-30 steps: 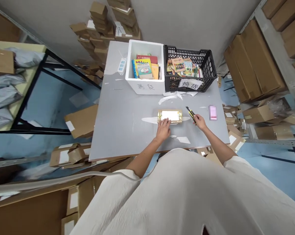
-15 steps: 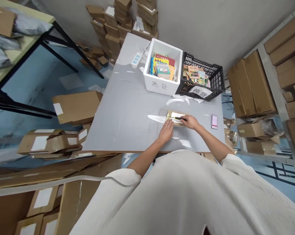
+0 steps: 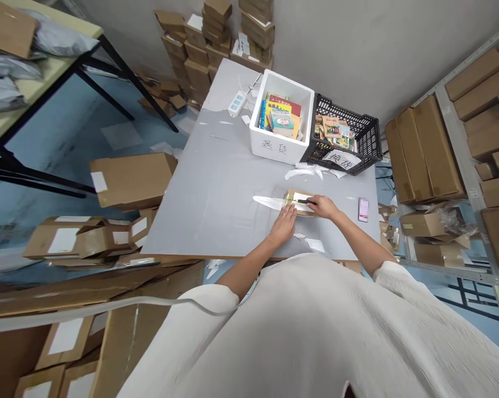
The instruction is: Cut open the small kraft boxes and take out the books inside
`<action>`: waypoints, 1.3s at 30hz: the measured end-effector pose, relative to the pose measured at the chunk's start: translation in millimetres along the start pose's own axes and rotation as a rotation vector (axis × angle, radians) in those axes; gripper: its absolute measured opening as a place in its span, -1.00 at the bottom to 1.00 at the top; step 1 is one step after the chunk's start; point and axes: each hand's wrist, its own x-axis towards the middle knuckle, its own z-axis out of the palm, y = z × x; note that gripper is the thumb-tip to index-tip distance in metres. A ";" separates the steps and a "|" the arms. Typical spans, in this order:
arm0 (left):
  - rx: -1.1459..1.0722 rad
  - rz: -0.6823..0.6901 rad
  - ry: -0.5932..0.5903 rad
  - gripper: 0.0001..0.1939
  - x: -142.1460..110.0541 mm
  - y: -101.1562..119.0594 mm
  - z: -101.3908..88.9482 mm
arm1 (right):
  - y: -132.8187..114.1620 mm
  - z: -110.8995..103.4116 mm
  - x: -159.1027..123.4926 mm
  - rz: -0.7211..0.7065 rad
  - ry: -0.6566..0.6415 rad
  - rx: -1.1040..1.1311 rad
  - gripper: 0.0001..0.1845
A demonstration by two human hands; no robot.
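Observation:
A small cardboard box (image 3: 289, 195) with a white label on top lies on the grey table (image 3: 216, 193) in front of me. My right hand (image 3: 324, 207) is closed around a black and yellow utility knife (image 3: 301, 201), whose tip points left over the box's top. At the box's near left corner rests my left hand (image 3: 284, 224), fingers stretched out and touching the box. A long white paper strip (image 3: 267, 203) extends left from beside the box. The lower part of the box is partly covered by my hands.
Behind the box stand a white foam box (image 3: 280, 148) and a black crate (image 3: 367, 141), both with books. Paper scraps (image 3: 309, 171) lie before them. A phone (image 3: 363, 209) is at the right, a power strip (image 3: 237, 103) at the back left. Cartons (image 3: 133, 178) flank the table.
The whole view has shifted slightly. My hands keep nearly the same place at the box, and the knife's tip sits a little farther right along its top.

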 end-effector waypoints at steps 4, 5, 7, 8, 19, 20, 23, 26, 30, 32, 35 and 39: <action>0.018 0.005 -0.003 -0.08 -1.9 -1.0 0.6 | -9.0 -10.4 0.5 0.006 -0.059 -0.044 -0.63; 0.026 0.008 -0.003 -0.08 -2.5 -1.1 0.4 | -12.0 -13.8 0.5 0.008 -0.081 -0.061 -0.62; 0.042 0.015 -0.005 -0.08 -3.3 -1.5 -0.3 | -18.5 -20.7 0.2 0.013 -0.120 -0.096 -0.59; 0.050 0.019 -0.007 -0.09 -3.4 -1.6 -0.8 | -21.9 -24.0 -0.1 0.017 -0.134 -0.113 -0.59; 0.099 0.019 -0.030 -0.10 -0.8 0.7 -3.2 | -44.4 -38.1 -1.6 0.091 -0.188 -0.182 -0.56; 0.101 0.018 -0.033 -0.09 -0.5 0.4 -3.6 | -45.3 -39.4 -1.8 0.092 -0.190 -0.188 -0.55; 0.112 0.014 -0.041 -0.08 0.9 -0.5 -5.6 | -47.7 -43.7 -1.6 0.099 -0.205 -0.213 -0.56; 0.131 0.008 -0.043 -0.11 2.5 -0.2 -8.4 | -48.9 -47.3 -1.4 0.113 -0.219 -0.227 -0.57; 0.150 0.006 -0.038 -0.17 3.4 0.7 -11.3 | -48.9 -50.4 -3.0 0.124 -0.235 -0.234 -0.57; 0.156 0.005 -0.037 -0.19 3.4 0.5 -11.4 | -49.5 -51.5 -4.3 0.132 -0.244 -0.238 -0.58; 0.159 0.003 -0.037 -0.20 3.6 -0.4 -10.0 | -51.4 -52.4 -5.4 0.142 -0.251 -0.245 -0.57; 0.155 -0.005 -0.036 -0.17 5.7 -2.2 -6.6 | -53.0 -51.8 -5.3 0.137 -0.251 -0.252 -0.57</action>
